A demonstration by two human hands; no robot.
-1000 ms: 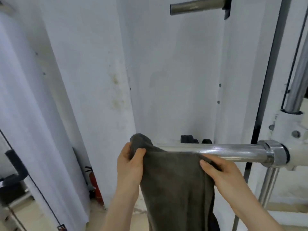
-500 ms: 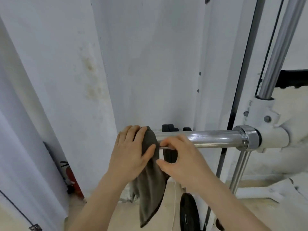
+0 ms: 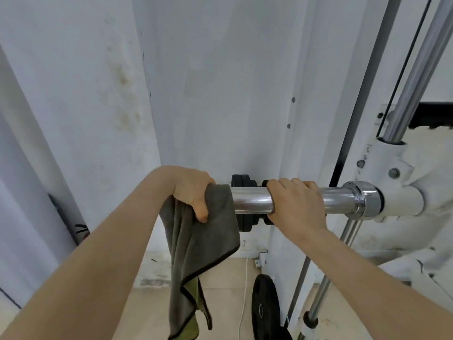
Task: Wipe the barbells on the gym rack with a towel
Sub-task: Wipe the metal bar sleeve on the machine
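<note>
1. The left hand (image 3: 190,190) is closed in a fist at the end of the bar, with the towel (image 3: 196,244) pressed under its fingers and thumb.
2. The right hand (image 3: 295,202) is wrapped around the bare bar (image 3: 252,201), knuckles on top.
3. Both forearms are bare and reach up and forward from the lower corners.
4. The two hands are near each other but apart.

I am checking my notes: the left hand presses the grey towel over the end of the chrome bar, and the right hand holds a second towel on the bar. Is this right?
Not quite. In the head view the right hand grips the bare chrome bar, with no second towel. The left hand does press the grey towel over the bar's end.
</note>
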